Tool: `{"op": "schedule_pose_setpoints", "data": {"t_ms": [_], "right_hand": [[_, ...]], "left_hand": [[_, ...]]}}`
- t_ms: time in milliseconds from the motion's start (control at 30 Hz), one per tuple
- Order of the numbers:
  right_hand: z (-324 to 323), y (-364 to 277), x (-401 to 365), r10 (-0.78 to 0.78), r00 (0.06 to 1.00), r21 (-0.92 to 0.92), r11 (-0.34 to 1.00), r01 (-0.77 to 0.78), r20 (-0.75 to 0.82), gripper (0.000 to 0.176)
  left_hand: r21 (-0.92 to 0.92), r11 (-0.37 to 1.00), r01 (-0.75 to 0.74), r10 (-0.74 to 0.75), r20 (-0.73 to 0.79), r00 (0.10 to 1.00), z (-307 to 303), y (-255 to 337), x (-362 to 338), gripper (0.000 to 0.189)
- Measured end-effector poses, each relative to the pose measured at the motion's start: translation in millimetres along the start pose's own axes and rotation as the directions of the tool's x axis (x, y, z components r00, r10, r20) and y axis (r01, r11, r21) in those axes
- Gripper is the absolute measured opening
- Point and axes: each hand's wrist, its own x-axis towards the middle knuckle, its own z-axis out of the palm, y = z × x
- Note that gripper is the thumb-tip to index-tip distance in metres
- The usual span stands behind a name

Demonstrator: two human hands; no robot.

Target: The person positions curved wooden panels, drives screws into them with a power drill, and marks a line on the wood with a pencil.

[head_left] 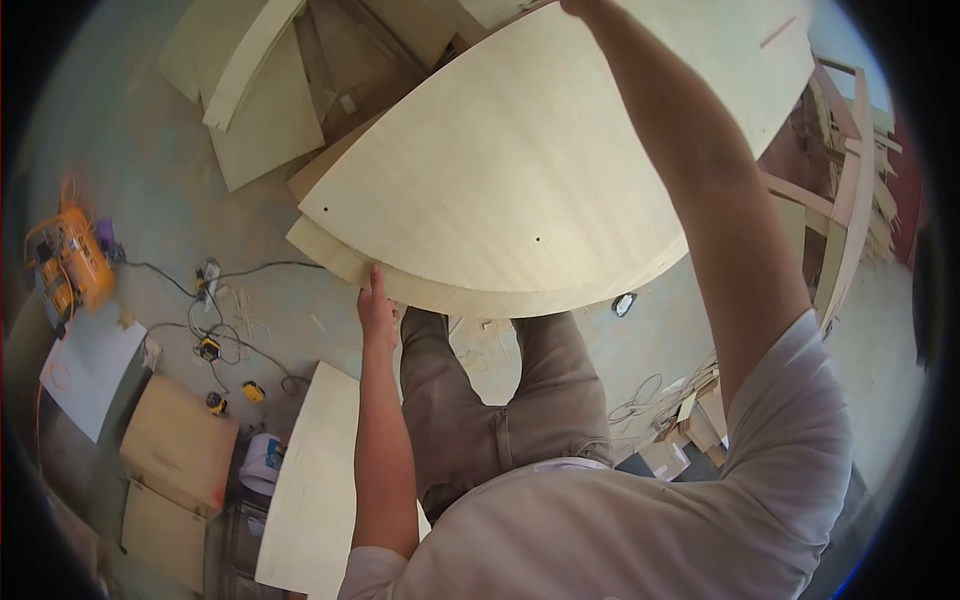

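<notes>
A large curved plywood panel [480,150] with small dark holes lies in front of me at waist height. Under its near edge a second curved wooden strip [335,252] sticks out at the left. My left hand [377,305] is at this near edge, with a finger stretched out on the strip and its other fingers curled, partly hidden. My right arm reaches across the panel to its far edge, where my right hand [578,5] shows only in part at the top of the view; its fingers are hidden.
An orange machine [80,260] stands on the floor at the left, with cables and yellow tools near it. Wooden boards [265,130] lean at the upper left. A wooden frame [850,190] is at the right. Another pale panel [315,480] and offcuts lie lower down.
</notes>
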Motion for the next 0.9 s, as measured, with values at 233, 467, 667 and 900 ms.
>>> {"op": "schedule_pose_setpoints", "data": {"t_ms": [233, 467, 667, 900], "right_hand": [[-85, 158, -206, -0.267, 0.960, -0.561, 0.809, 0.176, -0.083, 0.057], [-204, 300, -449, 0.307, 0.576, -0.285, 0.639, -0.715, -0.758, 0.071], [-245, 285, -455, 0.826, 0.478, 0.706, 0.528, -0.472, -0.298, 0.085], [-328, 294, -394, 0.661, 0.489, 0.450, 0.748, -0.487, -0.569, 0.096]], "left_hand": [[-0.033, 0.995, 0.089, -0.090, -0.012, 0.996, -2, 3, -6, 0.045], [0.033, 0.997, 0.073, -0.074, 0.032, 0.997, -22, -12, -49, 0.052], [0.061, 0.997, 0.049, -0.053, 0.074, 0.996, -10, 4, -117, 0.059], [-0.033, 0.999, -0.009, 0.009, 0.010, 1.000, -13, -6, -164, 0.068]]}}
